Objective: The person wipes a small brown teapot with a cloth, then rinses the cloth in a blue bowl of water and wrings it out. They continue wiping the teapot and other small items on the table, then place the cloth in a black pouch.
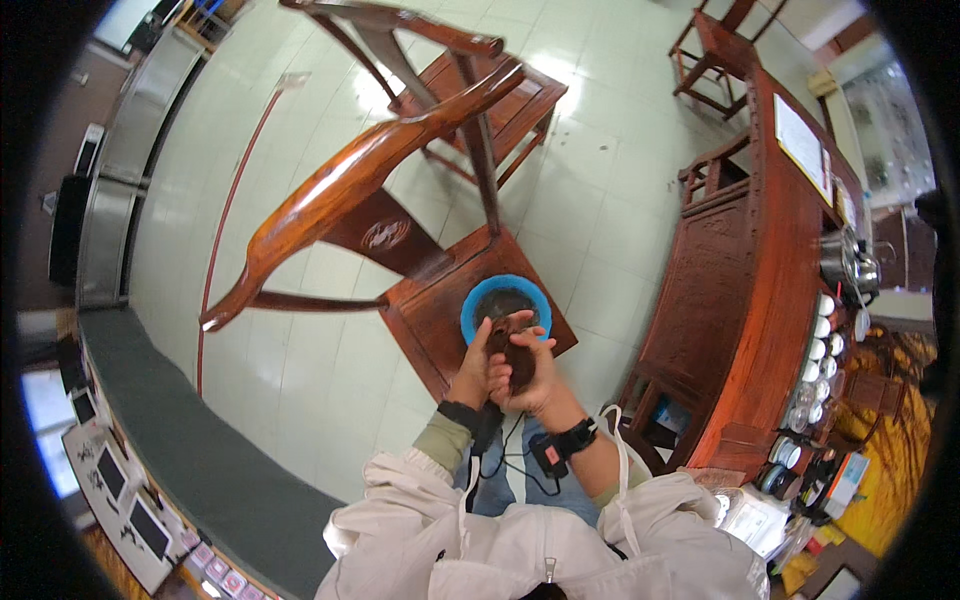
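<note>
A small dark brown rounded object (pixel 521 366), possibly a clay teapot, is held between both my hands just over the near rim of a blue basin (pixel 470 312). My left hand (pixel 478 370) closes on its left side, with the fingers partly overlapping my right hand. My right hand (pixel 541 378) cups it from the right and below, fingers curled around. Much of the object is covered by my fingers, so its exact kind is unclear. The basin holds something dark and stands on the seat of a wooden armchair (pixel 425 315).
The armchair's curved back rail (pixel 330 185) rises at the left, with another wooden chair (pixel 520 105) behind it. A carved wooden desk (pixel 740 330) stands right, bearing white-lidded jars (pixel 822 345) and a metal kettle (pixel 845 262). A dark grey counter (pixel 190 430) curves along the left.
</note>
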{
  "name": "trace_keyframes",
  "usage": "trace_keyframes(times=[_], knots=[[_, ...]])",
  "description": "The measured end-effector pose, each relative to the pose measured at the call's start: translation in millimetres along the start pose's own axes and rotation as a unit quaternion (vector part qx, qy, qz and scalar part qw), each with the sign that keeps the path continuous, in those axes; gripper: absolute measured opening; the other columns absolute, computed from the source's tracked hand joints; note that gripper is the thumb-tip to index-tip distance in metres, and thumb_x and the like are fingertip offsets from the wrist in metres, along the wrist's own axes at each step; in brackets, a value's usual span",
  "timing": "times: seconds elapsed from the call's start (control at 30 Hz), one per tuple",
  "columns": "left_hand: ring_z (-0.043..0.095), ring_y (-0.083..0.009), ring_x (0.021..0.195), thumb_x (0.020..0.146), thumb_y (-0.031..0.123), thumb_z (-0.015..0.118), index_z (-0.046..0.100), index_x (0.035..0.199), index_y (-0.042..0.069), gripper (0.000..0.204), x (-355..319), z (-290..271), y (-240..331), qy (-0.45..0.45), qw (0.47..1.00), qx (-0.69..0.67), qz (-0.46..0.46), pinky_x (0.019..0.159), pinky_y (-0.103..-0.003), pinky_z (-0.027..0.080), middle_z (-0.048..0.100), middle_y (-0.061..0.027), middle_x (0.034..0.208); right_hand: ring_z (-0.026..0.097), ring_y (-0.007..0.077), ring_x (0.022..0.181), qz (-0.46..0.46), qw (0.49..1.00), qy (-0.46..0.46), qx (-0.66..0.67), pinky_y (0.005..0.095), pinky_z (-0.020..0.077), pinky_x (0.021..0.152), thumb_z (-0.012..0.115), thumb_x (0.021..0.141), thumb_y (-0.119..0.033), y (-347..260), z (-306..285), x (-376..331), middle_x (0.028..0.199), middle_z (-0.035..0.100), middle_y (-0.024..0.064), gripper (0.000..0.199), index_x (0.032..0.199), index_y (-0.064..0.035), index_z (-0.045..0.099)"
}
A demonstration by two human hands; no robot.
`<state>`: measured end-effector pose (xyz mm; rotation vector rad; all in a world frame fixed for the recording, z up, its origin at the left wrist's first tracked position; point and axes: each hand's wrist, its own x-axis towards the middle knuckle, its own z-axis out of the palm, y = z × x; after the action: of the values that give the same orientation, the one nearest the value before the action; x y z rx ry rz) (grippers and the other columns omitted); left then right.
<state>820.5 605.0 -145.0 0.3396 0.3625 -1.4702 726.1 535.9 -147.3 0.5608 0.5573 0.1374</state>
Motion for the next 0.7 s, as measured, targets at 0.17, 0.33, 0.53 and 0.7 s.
trace_keyframes(times=[0.17, 0.33, 0.53, 0.7], knots=[[0.055, -0.0370, 0.112, 0.086, 0.015, 0.053, 0.051, 0.124, 0.007, 0.039, 4, 13, -4, -0.089, 0.996, 0.026, 0.019, 0.096, -0.051, 0.045, 0.060, -0.0163, 0.113, 0.056, 0.0236, 0.072, 0.022, 0.994, -0.059, 0.094, 0.0323, 0.0548, 0.057, 0.062, 0.082, -0.032, 24, 0, -18, 0.081, 0.057, 0.0099, 0.031, 0.082, -0.0020, 0.054], [0.051, -0.0205, 0.081, 0.083, 0.007, 0.055, 0.058, 0.104, 0.010, 0.021, -1, 13, -3, -0.005, 0.992, 0.094, 0.086, 0.073, -0.036, 0.048, 0.055, -0.0060, 0.083, 0.052, 0.0141, 0.065, 0.066, 0.987, -0.102, 0.108, 0.0208, 0.0459, 0.045, 0.057, 0.088, -0.017, 26, -3, -37, 0.081, 0.053, 0.0073, 0.020, 0.096, 0.0000, 0.051], [0.043, -0.0148, 0.067, 0.092, 0.025, 0.057, 0.054, 0.082, 0.007, 0.021, -2, 48, -2, 0.040, 0.980, 0.193, 0.028, 0.061, -0.029, 0.040, 0.041, -0.0011, 0.068, 0.039, 0.0067, 0.050, 0.140, 0.977, -0.160, 0.027, 0.0175, 0.0287, 0.035, 0.058, 0.088, -0.014, 18, -17, -36, 0.072, 0.047, 0.0016, 0.018, 0.099, -0.0020, 0.051], [0.040, -0.0137, 0.059, 0.093, 0.044, 0.055, 0.040, 0.068, 0.012, 0.043, 4, 46, 2, 0.066, 0.959, 0.272, -0.029, 0.057, -0.027, 0.037, 0.035, 0.0019, 0.060, 0.030, 0.0041, 0.041, 0.070, 0.980, 0.026, -0.187, 0.0167, 0.0204, 0.033, 0.059, 0.088, -0.018, 10, -16, -30, 0.059, 0.042, -0.0021, 0.022, 0.072, -0.0105, 0.046]])
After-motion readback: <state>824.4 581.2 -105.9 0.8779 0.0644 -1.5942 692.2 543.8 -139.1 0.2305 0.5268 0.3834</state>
